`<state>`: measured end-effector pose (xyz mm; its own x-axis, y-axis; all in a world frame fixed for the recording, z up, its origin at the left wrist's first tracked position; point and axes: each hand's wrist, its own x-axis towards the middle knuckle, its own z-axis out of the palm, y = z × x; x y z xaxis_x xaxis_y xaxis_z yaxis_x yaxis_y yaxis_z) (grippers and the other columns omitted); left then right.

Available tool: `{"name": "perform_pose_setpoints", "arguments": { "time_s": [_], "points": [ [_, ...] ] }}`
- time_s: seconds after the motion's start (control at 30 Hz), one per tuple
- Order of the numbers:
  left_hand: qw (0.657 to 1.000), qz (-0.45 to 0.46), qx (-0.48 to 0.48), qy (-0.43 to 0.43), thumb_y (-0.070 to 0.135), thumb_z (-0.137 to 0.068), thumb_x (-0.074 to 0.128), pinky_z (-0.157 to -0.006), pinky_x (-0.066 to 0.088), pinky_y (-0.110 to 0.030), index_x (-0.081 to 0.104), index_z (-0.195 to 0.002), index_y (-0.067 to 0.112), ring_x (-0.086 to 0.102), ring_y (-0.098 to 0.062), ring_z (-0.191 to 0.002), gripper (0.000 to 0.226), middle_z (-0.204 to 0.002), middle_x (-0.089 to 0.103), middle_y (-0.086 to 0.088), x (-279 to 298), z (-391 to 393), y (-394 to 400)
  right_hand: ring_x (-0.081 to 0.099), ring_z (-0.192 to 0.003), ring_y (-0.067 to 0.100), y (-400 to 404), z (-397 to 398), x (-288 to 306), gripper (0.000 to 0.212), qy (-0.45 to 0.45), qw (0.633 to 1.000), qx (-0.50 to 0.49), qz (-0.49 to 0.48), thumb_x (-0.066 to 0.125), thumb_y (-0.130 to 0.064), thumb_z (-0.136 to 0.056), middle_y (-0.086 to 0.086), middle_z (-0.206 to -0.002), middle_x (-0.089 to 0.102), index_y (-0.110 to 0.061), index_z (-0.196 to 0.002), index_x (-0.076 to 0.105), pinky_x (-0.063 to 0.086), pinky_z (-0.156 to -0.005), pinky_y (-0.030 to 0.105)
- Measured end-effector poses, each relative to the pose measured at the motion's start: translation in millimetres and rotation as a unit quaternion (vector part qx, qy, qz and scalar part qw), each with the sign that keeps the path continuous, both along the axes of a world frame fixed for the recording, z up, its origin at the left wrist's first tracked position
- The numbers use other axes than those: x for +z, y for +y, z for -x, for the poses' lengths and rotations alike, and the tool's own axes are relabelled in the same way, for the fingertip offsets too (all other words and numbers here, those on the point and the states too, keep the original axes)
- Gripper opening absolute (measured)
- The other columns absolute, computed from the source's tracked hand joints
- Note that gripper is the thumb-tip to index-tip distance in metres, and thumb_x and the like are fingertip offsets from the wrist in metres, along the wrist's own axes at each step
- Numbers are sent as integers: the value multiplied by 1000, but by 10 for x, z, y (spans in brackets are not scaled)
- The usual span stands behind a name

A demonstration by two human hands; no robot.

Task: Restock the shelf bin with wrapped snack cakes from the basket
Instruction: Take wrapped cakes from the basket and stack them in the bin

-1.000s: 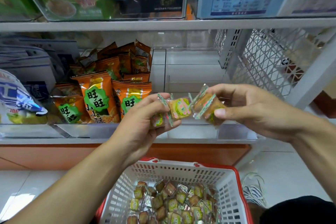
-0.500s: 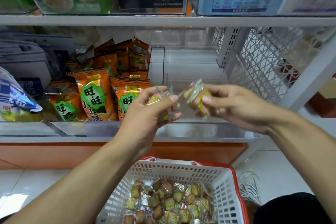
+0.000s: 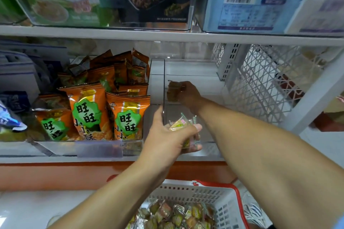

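While left hand (image 3: 167,135) grips cakes (image 3: 181,123), right hand (image 3: 188,93) holds one (image 3: 173,90) inside bin (image 3: 193,69)

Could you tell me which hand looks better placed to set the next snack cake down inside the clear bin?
Right hand: it is deep inside the clear bin gripping a cake; the left hand holds cakes at the front.

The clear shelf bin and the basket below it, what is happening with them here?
A person is restocking the clear shelf bin with wrapped snack cakes. The right hand has reached deep into the bin and holds one cake near its left wall. The left hand waits at the bin's front, gripping a few more wrapped cakes. The white basket below holds many more. Orange snack bags fill the neighbouring bin.
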<state>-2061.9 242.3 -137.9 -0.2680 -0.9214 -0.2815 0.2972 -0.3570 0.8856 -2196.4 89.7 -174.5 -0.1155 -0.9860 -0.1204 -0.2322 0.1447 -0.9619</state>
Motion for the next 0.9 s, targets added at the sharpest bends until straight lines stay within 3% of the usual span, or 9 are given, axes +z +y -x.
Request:
{"name": "perform_pose_setpoints", "arguments": {
  "time_s": [0.07,0.13,0.23,0.33,0.47,0.67,0.73,0.83,0.9],
  "points": [
    [1000,10,-5,7,4,-74,88,-72,63,-41,24,-140,56,75,-28,-77,106,-99,76,-16,-19,-10,-3,52,-94,15,-102,55,-83,32,166,985,42,-36,58,1,-93,1,-104,56,-29,-102,55,48,-91,30],
    [1000,6,-11,11,10,-67,89,-73,63,-42,25,-137,60,75,-28,-77,107,-106,74,-19,-15,-21,-4,48,-99,12,-167,94,-132,31,240,968,42,-55,61,-9,-92,-5,-104,55,-38,-87,51,44,-96,31],
    [1000,1,-16,14,10,-66,90,-72,63,-41,23,-149,56,74,-27,-78,116,-113,71,-20,-33,-40,-11,45,-99,13,-261,78,-214,27,218,975,7,-39,62,-7,-90,0,-105,56,-29,-105,55,39,-85,25],
    [1000,0,-21,17,4,-73,89,-70,63,-40,21,-154,50,74,-26,-77,115,-116,69,-21,-41,-48,-10,58,-98,22,-307,-11,-298,52,162,981,-109,-7,65,-6,-83,17,-117,64,-10,-131,48,43,-83,28],
    [1000,-5,-19,24,6,-73,89,-70,63,-40,21,-154,49,76,-26,-82,115,-116,69,-18,-31,-74,-23,62,-95,25,-322,-63,-360,45,169,974,-148,-10,72,-15,-77,13,-113,66,-15,-118,53,39,-76,23],
    [999,-18,-2,30,36,-59,92,-70,64,-35,26,-156,43,79,-22,-83,117,-129,59,-7,105,-91,57,61,-114,27,-231,75,-168,46,194,972,-133,6,69,-8,-84,13,-125,61,-13,-128,55,47,-93,29],
    [999,-10,20,29,40,-63,86,-68,64,-35,29,-155,40,78,-18,-86,109,-128,59,-2,126,-106,109,64,-108,22,-56,85,107,35,176,976,-124,45,72,-18,-88,4,-114,64,-18,-120,61,47,-85,26],
    [998,16,55,24,36,-84,78,-65,63,-34,32,-154,31,77,-17,-88,84,-92,74,14,119,-125,181,68,-86,16,441,23,571,10,122,983,-54,125,68,-39,-90,-6,-93,70,-29,-94,69,53,-76,36],
    [996,18,82,20,39,-86,74,-64,63,-35,39,-150,28,77,-18,-89,74,-97,72,15,130,-155,212,64,-69,8,895,0,829,26,88,986,46,133,68,-58,-83,-8,-85,70,-33,-90,71,49,-63,27]
  ]
}}
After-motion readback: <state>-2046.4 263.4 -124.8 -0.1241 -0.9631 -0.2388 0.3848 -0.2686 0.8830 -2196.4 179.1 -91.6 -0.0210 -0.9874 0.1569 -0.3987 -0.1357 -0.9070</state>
